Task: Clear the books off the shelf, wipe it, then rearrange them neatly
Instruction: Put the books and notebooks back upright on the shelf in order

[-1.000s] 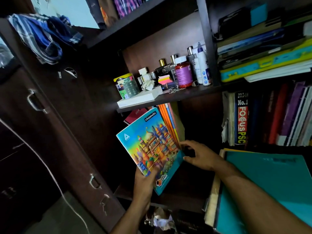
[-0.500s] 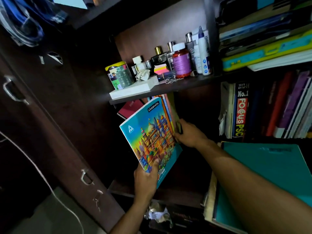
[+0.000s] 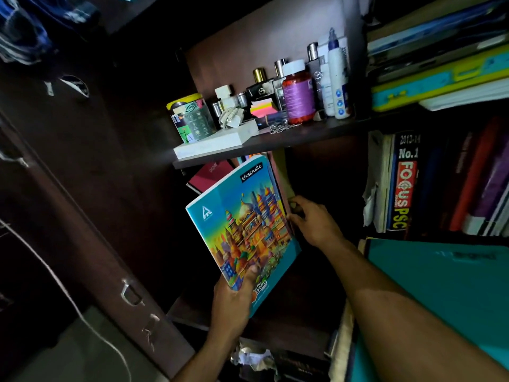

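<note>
A colourful notebook (image 3: 242,224) with a teal cover leans tilted in the dark lower shelf compartment (image 3: 278,323). My left hand (image 3: 234,301) grips its bottom edge, thumb on the cover. More thin books (image 3: 278,175) stand behind it, and my right hand (image 3: 311,221) curls its fingers round their right edge. A maroon book (image 3: 209,175) leans at the back left under the shelf board.
The shelf (image 3: 275,142) above carries bottles, a tin (image 3: 190,117), a red jar (image 3: 298,97) and a white box (image 3: 214,143). Upright books (image 3: 407,183) fill the right compartment, flat stacks lie above. A teal folder (image 3: 440,285) sits under my right arm. Cupboard door (image 3: 91,216) at left.
My right hand moved up from the notebook's lower corner to the books' right edge and curled round them. The notebook stands a little more upright; the view shifted down and left.
</note>
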### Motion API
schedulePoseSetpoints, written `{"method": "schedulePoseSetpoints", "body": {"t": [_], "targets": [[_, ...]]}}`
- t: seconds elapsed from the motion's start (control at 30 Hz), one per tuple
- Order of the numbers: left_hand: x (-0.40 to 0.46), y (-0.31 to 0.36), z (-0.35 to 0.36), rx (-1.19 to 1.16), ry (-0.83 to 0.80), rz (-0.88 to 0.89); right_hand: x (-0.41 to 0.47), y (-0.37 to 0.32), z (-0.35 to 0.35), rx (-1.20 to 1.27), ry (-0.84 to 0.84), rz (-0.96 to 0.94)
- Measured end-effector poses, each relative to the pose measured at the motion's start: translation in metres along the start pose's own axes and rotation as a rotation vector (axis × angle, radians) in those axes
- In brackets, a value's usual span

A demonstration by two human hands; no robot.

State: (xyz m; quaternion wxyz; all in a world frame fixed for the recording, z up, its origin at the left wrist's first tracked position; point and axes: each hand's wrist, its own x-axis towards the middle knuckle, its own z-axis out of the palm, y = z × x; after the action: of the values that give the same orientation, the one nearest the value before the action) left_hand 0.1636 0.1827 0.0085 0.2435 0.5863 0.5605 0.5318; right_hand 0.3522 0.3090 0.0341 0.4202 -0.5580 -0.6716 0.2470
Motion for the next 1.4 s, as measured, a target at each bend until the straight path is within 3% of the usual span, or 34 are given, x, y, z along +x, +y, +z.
{"method": "schedulePoseSetpoints", "body": {"t": [0.27,0.8,1.03,1.2,1.4], "targets": [[-0.001,0.002,0.004,-0.002,-0.103,-0.052,0.0,-0.011,-0.002,-0.248,0.091,0.056],[0.006,-0.013,0.008,-0.025,-0.108,-0.075,0.003,-0.009,-0.02,-0.286,0.094,0.186],[0.006,-0.007,0.005,-0.012,-0.12,-0.093,0.001,-0.011,-0.016,-0.266,0.136,0.071],[0.001,0.0,0.017,0.046,-0.13,-0.004,-0.006,-0.013,-0.017,-0.264,0.215,0.07],[0.002,0.005,0.048,0.046,-0.008,-0.011,-0.004,-0.008,-0.022,-0.237,0.258,0.101]]}}
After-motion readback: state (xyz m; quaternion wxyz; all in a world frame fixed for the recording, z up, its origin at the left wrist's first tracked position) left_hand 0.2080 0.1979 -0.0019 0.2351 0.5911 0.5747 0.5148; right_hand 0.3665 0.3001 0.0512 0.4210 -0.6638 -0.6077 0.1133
